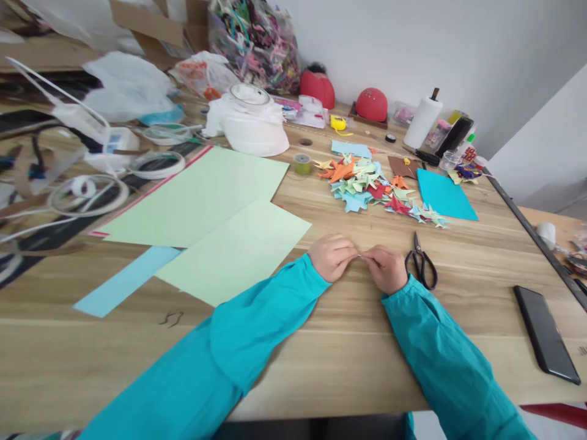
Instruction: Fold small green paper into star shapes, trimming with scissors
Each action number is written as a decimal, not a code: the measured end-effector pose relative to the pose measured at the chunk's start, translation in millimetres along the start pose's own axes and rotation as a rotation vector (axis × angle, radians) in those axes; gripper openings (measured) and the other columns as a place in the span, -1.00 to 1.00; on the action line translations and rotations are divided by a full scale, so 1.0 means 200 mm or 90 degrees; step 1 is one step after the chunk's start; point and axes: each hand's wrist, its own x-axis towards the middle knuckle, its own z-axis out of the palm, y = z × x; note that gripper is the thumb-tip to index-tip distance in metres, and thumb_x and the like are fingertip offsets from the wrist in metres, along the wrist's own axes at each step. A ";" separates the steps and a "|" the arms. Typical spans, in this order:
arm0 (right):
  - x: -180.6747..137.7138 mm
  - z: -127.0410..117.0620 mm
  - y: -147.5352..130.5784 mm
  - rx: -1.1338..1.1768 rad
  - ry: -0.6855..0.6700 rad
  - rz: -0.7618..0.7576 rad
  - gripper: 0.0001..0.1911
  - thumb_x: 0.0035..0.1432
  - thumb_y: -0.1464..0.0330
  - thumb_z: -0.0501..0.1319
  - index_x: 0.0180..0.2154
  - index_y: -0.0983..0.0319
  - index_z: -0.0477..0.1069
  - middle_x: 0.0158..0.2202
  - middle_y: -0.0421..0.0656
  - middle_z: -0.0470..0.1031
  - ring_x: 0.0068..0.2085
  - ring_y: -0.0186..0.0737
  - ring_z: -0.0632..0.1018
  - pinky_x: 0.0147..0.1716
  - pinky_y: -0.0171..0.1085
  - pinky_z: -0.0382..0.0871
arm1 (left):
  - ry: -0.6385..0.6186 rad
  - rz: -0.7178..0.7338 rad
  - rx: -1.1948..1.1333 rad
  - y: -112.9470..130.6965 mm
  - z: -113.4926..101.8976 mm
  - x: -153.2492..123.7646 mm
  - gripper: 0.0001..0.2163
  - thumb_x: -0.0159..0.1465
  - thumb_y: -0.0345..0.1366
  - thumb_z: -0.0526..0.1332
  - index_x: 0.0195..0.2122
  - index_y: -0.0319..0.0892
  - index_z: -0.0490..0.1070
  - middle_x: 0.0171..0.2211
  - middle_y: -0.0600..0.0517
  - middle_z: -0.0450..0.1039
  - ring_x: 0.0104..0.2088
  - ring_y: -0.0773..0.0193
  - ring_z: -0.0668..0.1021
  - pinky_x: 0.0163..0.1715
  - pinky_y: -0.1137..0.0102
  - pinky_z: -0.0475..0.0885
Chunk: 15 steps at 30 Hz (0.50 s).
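Note:
My left hand (331, 256) and my right hand (389, 267) rest on the wooden table (348, 342), fingertips pinched together where they meet. Between them sits something small and pale that I cannot make out. Both arms wear teal sleeves. Black scissors (422, 264) lie just right of my right hand. A pile of small folded paper shapes in several colours (371, 186) lies beyond the hands. Large light green sheets (215, 214) lie to the left of my left hand, with a light blue strip (126, 281) beside them.
A teal sheet (446, 194) lies at the right rear. A black phone (545, 333) sits near the right edge. A white container (251, 122), tape rolls (89, 194), plastic bags, a paper towel roll (422, 121) and red round objects (371, 104) crowd the back.

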 end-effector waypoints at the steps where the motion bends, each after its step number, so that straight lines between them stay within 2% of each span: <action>1: 0.00 0.00 0.00 0.004 0.003 0.005 -0.85 0.11 0.41 0.13 -0.42 0.23 0.47 -0.50 -0.13 0.48 -0.44 -0.28 0.48 -0.43 -0.33 0.38 | 0.001 -0.001 0.001 0.00 0.00 0.00 -0.81 0.19 -0.40 0.05 -0.45 -0.23 0.44 -0.48 -0.04 0.47 -0.47 0.30 0.40 -0.47 0.39 0.32; 7: 0.00 0.00 0.00 0.001 0.039 0.041 -0.90 0.07 0.40 0.18 -0.42 0.21 0.46 -0.50 -0.15 0.48 -0.47 -0.29 0.47 -0.45 -0.32 0.38 | 0.020 -0.014 0.003 -0.02 0.00 -0.01 -0.81 0.20 -0.38 0.05 -0.44 -0.22 0.45 -0.47 -0.04 0.47 -0.45 0.31 0.41 -0.44 0.40 0.34; 15: 0.01 0.00 0.00 -0.006 0.026 0.021 -0.92 0.05 0.45 0.17 -0.42 0.26 0.44 -0.49 -0.11 0.48 -0.45 -0.27 0.47 -0.43 -0.31 0.39 | 0.002 -0.001 0.005 -0.03 0.01 -0.02 -0.83 0.19 -0.40 0.06 -0.44 -0.23 0.43 -0.48 -0.04 0.45 -0.45 0.30 0.40 -0.44 0.40 0.31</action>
